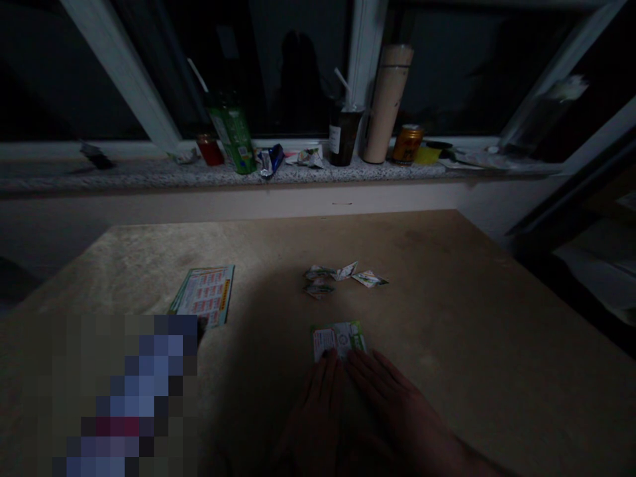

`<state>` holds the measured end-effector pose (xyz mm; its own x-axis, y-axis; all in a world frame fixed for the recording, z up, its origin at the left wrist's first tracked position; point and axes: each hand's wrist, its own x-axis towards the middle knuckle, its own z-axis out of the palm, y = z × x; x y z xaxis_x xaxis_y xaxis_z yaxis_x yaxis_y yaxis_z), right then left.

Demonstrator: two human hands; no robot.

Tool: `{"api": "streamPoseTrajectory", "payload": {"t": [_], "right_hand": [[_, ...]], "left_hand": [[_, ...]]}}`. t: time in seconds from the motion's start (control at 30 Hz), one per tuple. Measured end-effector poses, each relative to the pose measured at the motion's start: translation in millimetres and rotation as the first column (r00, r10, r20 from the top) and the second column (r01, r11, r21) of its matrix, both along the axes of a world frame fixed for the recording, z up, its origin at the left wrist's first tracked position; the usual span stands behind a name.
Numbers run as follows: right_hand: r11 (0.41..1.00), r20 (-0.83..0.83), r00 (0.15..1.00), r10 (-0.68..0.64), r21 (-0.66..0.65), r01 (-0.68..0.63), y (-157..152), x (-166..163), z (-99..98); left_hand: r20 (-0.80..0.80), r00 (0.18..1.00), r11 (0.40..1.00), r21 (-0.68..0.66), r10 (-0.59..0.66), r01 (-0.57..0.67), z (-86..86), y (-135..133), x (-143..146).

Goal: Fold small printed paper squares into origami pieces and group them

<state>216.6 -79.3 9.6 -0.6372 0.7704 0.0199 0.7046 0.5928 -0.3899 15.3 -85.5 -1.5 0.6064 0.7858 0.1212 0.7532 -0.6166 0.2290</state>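
Note:
A small printed sheet of paper, green and white, lies on the table near its front. My left hand rests flat with its fingertips on the sheet's near left part. My right hand lies flat beside it, fingers stretched over the near right corner. Both hands cover the sheet's near edge. Just beyond it sit several small folded paper pieces with pointed ends, grouped close together. To the left lies a stack of printed leaflets.
The brown table reaches to the wall under a window. Along the speckled sill stand a green bottle, a dark cup with a straw, a tall pinkish flask and an orange can. A pixelated patch hides the lower left.

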Motion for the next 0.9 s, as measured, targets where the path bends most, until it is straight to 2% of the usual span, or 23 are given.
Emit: {"api": "streamPoseTrajectory", "payload": {"t": [0.57,0.73,0.9], "right_hand": [[0.997,0.010,0.999,-0.034,0.069,0.033,-2,-1,-7.7],[0.997,0.019,0.999,-0.030,0.071,0.028,-1,0,-8.7],[0.990,0.033,0.999,-0.003,0.138,-0.002,-3,0,-7.4]], "left_hand": [[-0.058,0.998,0.997,-0.079,-0.005,0.001,13.9,-1,2],[-0.097,0.995,0.997,-0.079,0.011,-0.019,20.7,-2,4],[-0.086,0.996,0.999,-0.025,-0.025,0.023,17.8,8,-4]]}}
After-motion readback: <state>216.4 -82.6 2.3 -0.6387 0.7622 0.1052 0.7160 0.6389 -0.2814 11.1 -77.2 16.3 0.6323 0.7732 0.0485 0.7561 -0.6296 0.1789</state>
